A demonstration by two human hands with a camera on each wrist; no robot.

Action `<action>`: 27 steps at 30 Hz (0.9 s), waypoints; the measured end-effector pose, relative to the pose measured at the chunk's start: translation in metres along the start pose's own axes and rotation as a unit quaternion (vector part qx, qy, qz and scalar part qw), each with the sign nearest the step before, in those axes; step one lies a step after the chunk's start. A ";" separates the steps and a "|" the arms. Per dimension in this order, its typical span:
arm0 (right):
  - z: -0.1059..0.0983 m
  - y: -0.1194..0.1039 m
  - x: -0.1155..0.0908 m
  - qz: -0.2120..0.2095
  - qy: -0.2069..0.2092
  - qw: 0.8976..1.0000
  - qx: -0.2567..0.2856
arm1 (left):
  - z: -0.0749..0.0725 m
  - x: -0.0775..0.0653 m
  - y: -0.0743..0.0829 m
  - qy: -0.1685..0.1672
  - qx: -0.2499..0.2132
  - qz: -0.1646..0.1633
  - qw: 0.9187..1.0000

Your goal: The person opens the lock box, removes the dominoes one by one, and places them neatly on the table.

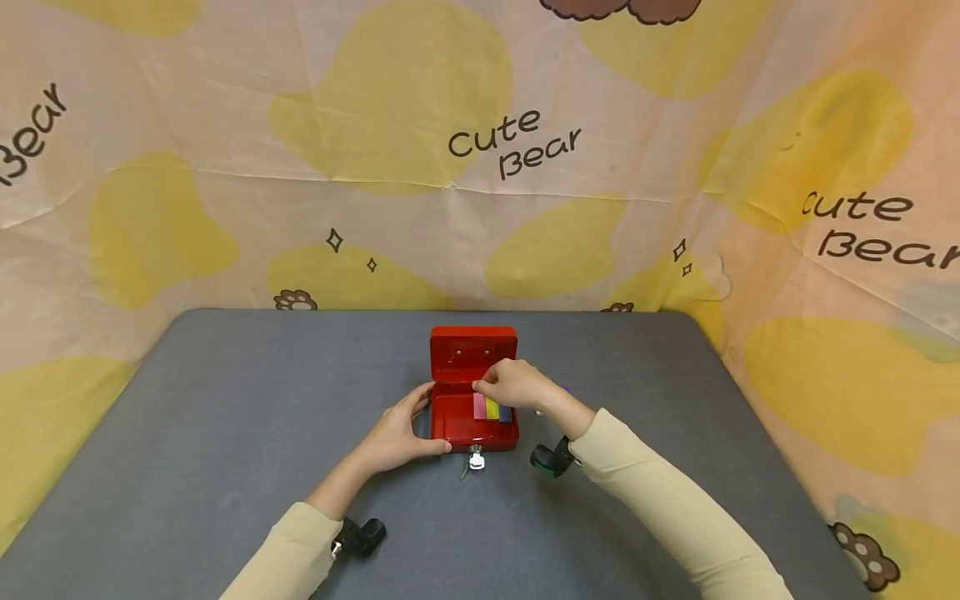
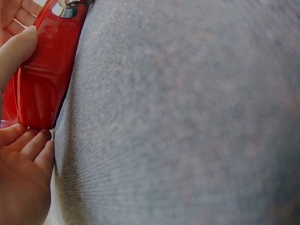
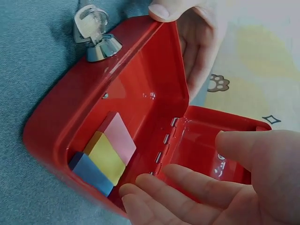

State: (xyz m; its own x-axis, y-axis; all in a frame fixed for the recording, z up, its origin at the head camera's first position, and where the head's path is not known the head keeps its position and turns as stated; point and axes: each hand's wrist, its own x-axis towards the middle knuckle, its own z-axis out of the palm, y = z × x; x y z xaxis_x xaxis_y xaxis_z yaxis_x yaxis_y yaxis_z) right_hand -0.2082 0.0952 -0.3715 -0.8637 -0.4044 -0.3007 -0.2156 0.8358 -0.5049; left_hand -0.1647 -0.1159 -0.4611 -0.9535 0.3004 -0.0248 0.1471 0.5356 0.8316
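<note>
Our left hand (image 1: pixel 393 435) grips the red box (image 1: pixel 452 423) at its left side, thumb at the front corner. Inside, the pink block (image 3: pixel 118 139), yellow block (image 3: pixel 106 158) and blue block (image 3: pixel 90 173) lie side by side in the right half. Our right hand (image 1: pixel 517 386) hangs over the box, fingers loosely bent, holding nothing. To handle these 3 neatly, we should brace the box and reach in clear of the lid (image 1: pixel 448 354). The cloth (image 1: pixel 405 83) reads "cute Bear" 2 times, plus "Bear" at left.
</note>
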 end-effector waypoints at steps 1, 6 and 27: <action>0.000 0.000 0.001 0.002 0.001 1.000 0.001 | 0.000 0.000 0.000 0.000 0.000 0.000 1.000; 0.004 0.000 0.005 -0.001 -0.007 1.000 -0.009 | -0.001 0.000 0.000 0.000 0.003 -0.003 1.000; 0.015 -0.003 0.010 -0.004 -0.030 0.999 -0.012 | 0.000 0.001 0.003 0.000 0.004 0.005 1.000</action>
State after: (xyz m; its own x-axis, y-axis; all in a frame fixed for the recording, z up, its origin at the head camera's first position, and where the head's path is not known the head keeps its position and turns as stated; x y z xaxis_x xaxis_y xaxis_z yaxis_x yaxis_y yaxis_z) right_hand -0.2094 0.0835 -0.3853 -0.8328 -0.4324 -0.3456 -0.2343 0.8410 -0.4878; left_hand -0.1651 -0.1146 -0.4587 -0.9521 0.3052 -0.0169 0.1579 0.5386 0.8277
